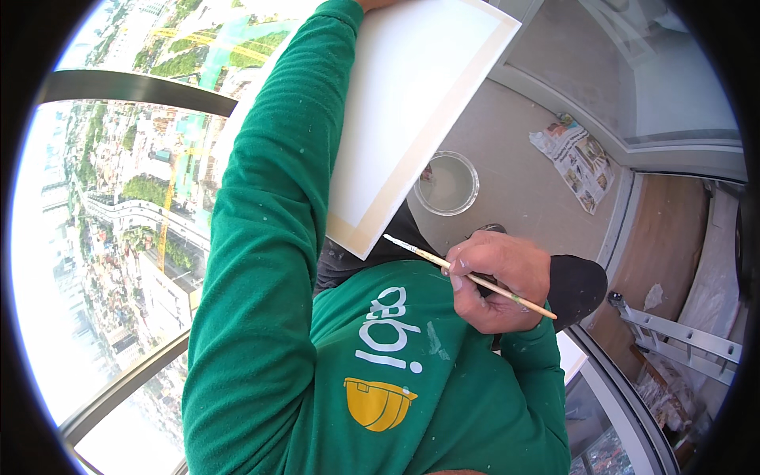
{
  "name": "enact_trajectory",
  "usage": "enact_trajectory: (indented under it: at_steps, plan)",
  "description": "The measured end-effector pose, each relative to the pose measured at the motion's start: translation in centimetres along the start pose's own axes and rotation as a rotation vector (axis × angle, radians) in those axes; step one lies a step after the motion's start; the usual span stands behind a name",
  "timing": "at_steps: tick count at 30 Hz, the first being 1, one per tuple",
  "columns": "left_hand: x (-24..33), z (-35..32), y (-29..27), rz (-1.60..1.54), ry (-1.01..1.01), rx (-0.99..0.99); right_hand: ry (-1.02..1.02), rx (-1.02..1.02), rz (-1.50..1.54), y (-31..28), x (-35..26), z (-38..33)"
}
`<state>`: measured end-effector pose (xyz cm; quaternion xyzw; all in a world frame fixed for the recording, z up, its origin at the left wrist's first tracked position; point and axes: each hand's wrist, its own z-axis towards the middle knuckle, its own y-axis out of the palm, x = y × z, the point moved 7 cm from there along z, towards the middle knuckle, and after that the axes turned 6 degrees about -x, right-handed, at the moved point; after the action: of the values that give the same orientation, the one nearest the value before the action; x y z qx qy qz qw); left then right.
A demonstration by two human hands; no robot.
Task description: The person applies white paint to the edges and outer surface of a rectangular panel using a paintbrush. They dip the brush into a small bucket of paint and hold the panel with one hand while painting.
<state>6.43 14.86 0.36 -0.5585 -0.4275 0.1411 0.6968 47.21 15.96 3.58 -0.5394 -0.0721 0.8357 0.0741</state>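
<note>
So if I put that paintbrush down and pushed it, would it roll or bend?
The paintbrush would probably roll, because its handle looks thin and round. It likely wouldn't bend much: that wooden-looking handle is straight in the right hand. Its tip might smear, since it looks coated white.

Board between window and tub, brush near its close corner.
The window point(111, 206) runs along the left; the board point(400, 95) stands right of it, its far edge by the left hand point(380, 3), tape point(445, 149) along its right and near edges. The brush point(419, 252) lies across the right hand point(507, 277), tip leftward, just beside the board's near corner. Right of the board, the tub point(476, 188) sits on the floor point(507, 150), with newspaper point(579, 165) farther right. The ladder point(689, 340) is at the far right, nearer the person.
</note>
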Motion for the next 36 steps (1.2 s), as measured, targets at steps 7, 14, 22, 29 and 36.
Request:
enact_trajectory:
  at_steps: [7,14,22,29,36]
  plan:
    - [0.5,-0.3,-0.1,0.000,-0.012,-0.010,-0.036,-0.046,-0.017,1.2,0.1,-0.1]
    - [0.7,-0.7,-0.2,-0.015,0.003,-0.017,-0.016,0.012,-0.120,0.6,0.6,0.1]
    - [0.5,-0.2,0.0,-0.006,-0.011,-0.007,-0.074,-0.025,-0.145,1.3,-0.4,0.2]
    - [0.5,0.0,0.0,0.019,0.010,-0.001,-0.066,-0.051,-0.102,1.5,-0.5,-0.1]
    - [0.3,0.1,0.3,0.013,-0.004,-0.005,-0.038,0.074,-0.226,-0.5,0.5,0.1]
